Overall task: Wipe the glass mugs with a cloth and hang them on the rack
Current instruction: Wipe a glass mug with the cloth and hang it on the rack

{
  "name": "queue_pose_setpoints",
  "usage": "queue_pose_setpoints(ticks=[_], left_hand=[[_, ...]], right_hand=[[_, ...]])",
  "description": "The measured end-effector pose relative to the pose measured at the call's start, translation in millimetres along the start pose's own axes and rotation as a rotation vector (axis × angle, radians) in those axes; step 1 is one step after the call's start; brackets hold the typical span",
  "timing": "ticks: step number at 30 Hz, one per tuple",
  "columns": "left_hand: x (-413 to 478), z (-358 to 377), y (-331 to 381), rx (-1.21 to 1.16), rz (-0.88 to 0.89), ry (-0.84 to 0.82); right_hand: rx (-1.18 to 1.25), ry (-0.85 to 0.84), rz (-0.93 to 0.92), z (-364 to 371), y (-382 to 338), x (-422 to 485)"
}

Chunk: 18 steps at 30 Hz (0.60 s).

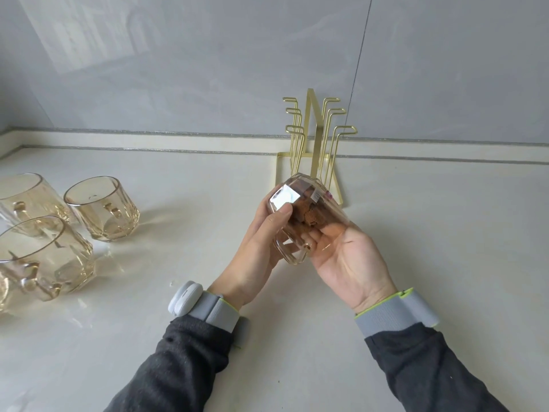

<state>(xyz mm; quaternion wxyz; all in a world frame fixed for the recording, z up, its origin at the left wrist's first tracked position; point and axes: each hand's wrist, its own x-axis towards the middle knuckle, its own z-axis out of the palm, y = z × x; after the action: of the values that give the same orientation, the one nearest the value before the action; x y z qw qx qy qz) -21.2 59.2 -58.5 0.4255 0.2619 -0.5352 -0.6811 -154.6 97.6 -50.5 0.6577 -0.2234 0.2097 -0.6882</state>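
Observation:
I hold an amber glass mug (332, 217) tilted above the counter, base away from me. My left hand (261, 248) grips its left side, thumb on the base. My right hand (350, 260) has its fingers pushed inside the mug, pressing a brown cloth (306, 217) against the inner wall. The gold wire rack (315, 135) stands just behind the mug against the wall, its hooks bare. Three more amber mugs stand upright at the left: one (104, 208) nearest the middle, one (25, 197) at the far edge, one (47, 260) closest to me.
The pale stone counter (445, 233) runs to a grey tiled wall (208, 69) behind the rack. Part of a further glass shows at the left frame edge (3, 292). Grey wristbands sit on both wrists.

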Motion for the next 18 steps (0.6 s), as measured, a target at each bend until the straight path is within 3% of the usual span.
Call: queue_pose_setpoints(ticks=[6, 18], left_hand=[[2.1, -2.0, -0.8, -0.071, -0.01, 0.089], [2.3, -5.5, -8.2, 0.031, 0.038, 0.032]], right_hand=[[-0.198, -0.136, 0.015, -2.3, 0.1, -0.8], [-0.15, -0.316, 0.021, -2.1, -3.5, -4.0]])
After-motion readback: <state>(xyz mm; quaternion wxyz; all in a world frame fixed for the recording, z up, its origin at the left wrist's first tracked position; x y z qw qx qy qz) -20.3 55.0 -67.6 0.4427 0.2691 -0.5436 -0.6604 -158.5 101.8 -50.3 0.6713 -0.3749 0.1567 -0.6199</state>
